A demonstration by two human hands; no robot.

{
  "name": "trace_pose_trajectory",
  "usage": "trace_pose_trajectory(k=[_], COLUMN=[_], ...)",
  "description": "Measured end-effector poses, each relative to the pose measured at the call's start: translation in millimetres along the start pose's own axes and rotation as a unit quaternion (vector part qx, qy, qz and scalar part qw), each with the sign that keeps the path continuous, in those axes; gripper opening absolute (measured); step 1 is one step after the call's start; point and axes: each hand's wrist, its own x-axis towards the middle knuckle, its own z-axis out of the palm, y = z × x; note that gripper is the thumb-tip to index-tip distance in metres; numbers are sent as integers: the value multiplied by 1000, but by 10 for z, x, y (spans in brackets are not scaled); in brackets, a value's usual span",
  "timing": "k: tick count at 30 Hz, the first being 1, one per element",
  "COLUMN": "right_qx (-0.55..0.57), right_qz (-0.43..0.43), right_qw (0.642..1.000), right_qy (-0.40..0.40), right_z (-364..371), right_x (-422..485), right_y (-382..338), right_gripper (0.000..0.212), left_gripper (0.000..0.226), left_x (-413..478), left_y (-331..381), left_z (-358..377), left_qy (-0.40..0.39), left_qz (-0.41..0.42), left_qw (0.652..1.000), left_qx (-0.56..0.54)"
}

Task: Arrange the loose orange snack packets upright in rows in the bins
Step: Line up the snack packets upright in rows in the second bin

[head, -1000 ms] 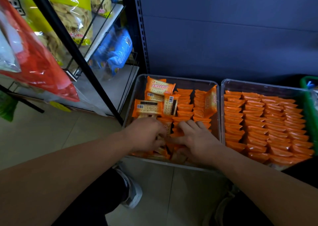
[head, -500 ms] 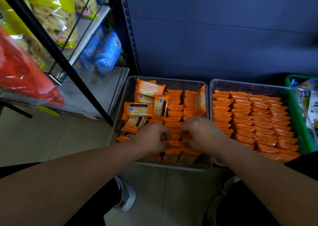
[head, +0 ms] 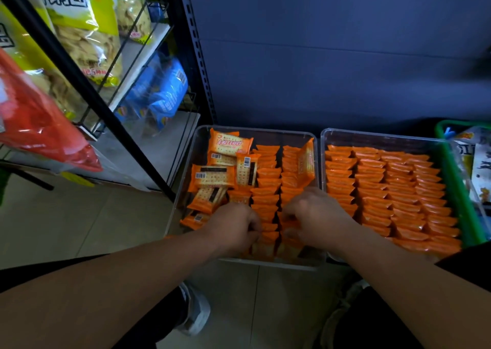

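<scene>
The left hand [head: 233, 229] and right hand [head: 316, 216] are curling down into the orange packets [head: 268, 174], covering the rows beneath them. Their fingertips are staying out of sight, so whether either is pinching a packet cannot be told. Far right of the right hand, the green basket [head: 457, 186] is running off the edge. Far left of the left hand, the red bag [head: 39, 125] is blurring and getting cut off.
</scene>
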Motion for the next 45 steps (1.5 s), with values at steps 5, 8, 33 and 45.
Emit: trace_pose_trajectory(k=[5, 8, 33, 45], right_qx=[9, 23, 256, 326], right_qz=[8, 6, 85, 86], right_qw=[1000, 1000, 963, 940], right_qy=[-5, 9, -22, -48], right_z=[-15, -28, -870, -775], right_x=[44, 35, 496, 852], right_y=[-49, -81, 253, 340], right_gripper=[34, 32, 16, 7], left_gripper=[10, 21, 45, 66], left_x=[-27, -31, 750, 931], left_y=[-42, -54, -488, -715], left_z=[52, 63, -1226, -1287], left_qy=[35, 70, 150, 76], left_qz=[-41, -37, -39, -65], left_qw=[998, 996, 978, 994], left_qx=[32, 40, 142, 34])
